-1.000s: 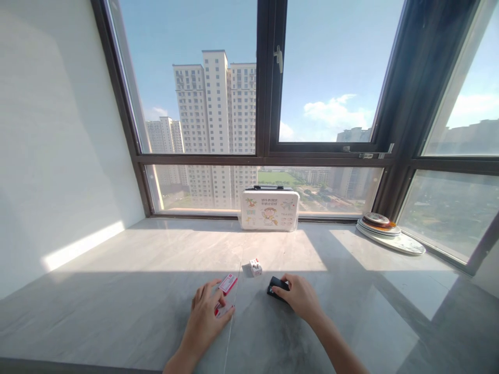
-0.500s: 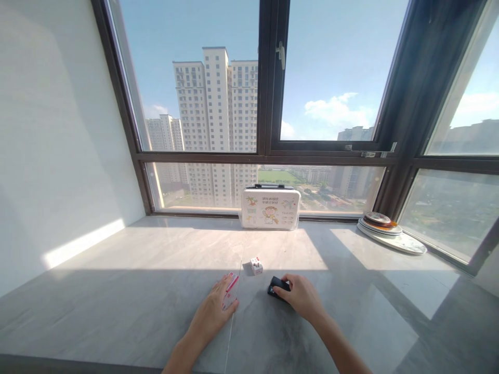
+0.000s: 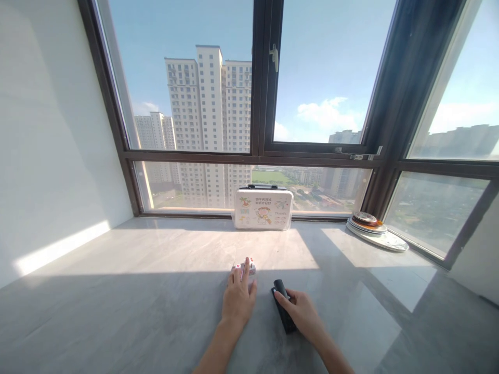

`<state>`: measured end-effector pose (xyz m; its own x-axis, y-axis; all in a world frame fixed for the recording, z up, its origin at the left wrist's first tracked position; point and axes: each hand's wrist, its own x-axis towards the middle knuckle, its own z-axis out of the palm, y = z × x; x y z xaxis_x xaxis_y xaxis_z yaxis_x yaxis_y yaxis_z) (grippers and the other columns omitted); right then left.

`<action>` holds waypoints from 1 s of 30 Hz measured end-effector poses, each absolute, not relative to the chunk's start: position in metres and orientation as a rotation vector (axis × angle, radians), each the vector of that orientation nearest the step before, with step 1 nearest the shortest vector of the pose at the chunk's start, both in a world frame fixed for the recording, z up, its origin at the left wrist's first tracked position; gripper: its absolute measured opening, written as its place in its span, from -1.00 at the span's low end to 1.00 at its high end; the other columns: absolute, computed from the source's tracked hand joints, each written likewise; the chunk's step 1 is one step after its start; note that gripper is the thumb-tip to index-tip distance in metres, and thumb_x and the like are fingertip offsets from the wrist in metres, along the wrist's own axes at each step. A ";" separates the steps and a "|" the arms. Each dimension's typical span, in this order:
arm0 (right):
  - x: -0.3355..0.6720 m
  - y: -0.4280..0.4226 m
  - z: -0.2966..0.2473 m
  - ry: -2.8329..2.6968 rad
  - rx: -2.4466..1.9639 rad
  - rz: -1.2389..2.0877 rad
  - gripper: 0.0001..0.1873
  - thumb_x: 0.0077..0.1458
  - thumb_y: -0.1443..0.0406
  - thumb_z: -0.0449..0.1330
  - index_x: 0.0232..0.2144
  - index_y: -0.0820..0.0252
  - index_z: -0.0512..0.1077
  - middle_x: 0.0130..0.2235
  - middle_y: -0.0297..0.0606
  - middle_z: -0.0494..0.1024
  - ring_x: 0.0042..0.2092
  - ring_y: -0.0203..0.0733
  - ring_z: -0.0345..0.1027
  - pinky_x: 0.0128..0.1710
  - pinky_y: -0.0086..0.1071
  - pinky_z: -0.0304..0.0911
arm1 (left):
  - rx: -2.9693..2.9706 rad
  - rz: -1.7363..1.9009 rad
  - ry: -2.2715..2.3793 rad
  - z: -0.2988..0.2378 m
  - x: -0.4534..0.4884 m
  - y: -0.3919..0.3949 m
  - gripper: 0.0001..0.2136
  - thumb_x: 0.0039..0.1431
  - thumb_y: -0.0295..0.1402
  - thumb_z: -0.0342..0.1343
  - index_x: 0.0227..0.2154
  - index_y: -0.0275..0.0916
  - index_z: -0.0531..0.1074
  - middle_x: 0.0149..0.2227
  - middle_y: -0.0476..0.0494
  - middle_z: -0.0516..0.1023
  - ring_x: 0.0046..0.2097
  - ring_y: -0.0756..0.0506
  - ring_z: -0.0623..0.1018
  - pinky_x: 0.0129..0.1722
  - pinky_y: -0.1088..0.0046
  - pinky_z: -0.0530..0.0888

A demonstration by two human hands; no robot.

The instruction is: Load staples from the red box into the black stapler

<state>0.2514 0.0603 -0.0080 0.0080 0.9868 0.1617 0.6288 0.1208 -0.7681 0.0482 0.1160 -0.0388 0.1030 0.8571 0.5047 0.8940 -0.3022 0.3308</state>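
Note:
My left hand (image 3: 238, 301) reaches forward with its fingers stretched out and its thumb apart. Its index finger lies on or over a small white box (image 3: 252, 269) with red and dark print. Under its other fingers, a white pack with red-pink marks (image 3: 237, 266) shows only in part, close beside that box. A black stapler (image 3: 284, 311) lies on the counter, slanting toward me. My right hand (image 3: 302, 311) is closed on its right side, thumb on top; some of its fingers are hidden.
A white carry case with cartoon prints (image 3: 263, 210) stands against the window. At the far right, stacked plates and dishes (image 3: 366, 226) sit on an oval board (image 3: 395, 243). A pale wall (image 3: 58, 156) borders the grey marbled counter (image 3: 117, 311) on the left.
My left hand has moved forward and right, with the red-marked pack now beside the small box. The stapler has been turned so that its length points toward me. The view has shifted slightly.

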 end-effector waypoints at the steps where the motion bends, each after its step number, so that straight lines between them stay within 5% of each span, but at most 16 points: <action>1: 0.250 0.056 -0.011 -1.634 -1.557 0.706 -0.36 0.19 -0.18 0.03 -0.42 0.24 0.56 -0.61 -0.39 0.26 -0.53 -0.27 0.13 -0.52 -0.42 -0.04 | -2.275 -0.980 -1.818 -0.039 0.055 0.119 -0.44 0.43 -0.26 -0.13 0.43 -0.08 -0.07 0.23 -0.29 0.31 0.31 -0.31 0.24 0.28 0.06 0.21; 7: 0.244 0.038 -0.024 -1.352 -1.391 0.959 -0.35 0.11 -0.24 0.10 -0.26 0.20 0.58 -0.52 -0.32 0.42 -0.46 -0.17 0.30 -0.47 -0.39 0.19 | -2.220 -0.999 -1.798 -0.041 0.066 0.125 -0.58 0.43 -0.32 -0.12 0.29 -0.09 0.26 0.20 -0.29 0.34 0.30 -0.32 0.25 0.26 0.04 0.25; 19: 0.147 0.065 -0.021 -1.535 -1.235 0.886 -0.39 0.23 -0.15 0.05 -0.01 0.15 0.56 -0.21 -0.15 0.65 -0.17 0.04 0.49 -0.17 -0.24 0.36 | -2.210 -0.966 -1.772 -0.062 0.000 0.077 -0.63 0.44 -0.39 -0.18 0.23 -0.13 0.29 0.22 -0.26 0.32 0.32 -0.28 0.27 0.19 0.07 0.41; 30: 0.084 0.083 -0.026 -1.653 -1.182 0.940 -0.63 0.28 0.13 0.06 0.01 0.10 0.51 -0.18 -0.24 0.64 -0.21 -0.07 0.48 -0.23 -0.34 0.30 | -2.313 -1.222 -1.818 -0.066 -0.087 0.087 -0.61 0.39 -0.40 -0.19 0.17 -0.07 0.37 0.20 -0.13 0.39 0.30 -0.19 0.33 0.27 0.09 0.36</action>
<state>0.0842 0.0830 -0.0264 -0.1682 0.9608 0.2202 0.3019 0.2629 -0.9164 -0.0872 0.0874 -0.0661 0.0550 0.8451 0.5318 0.8115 -0.3482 0.4693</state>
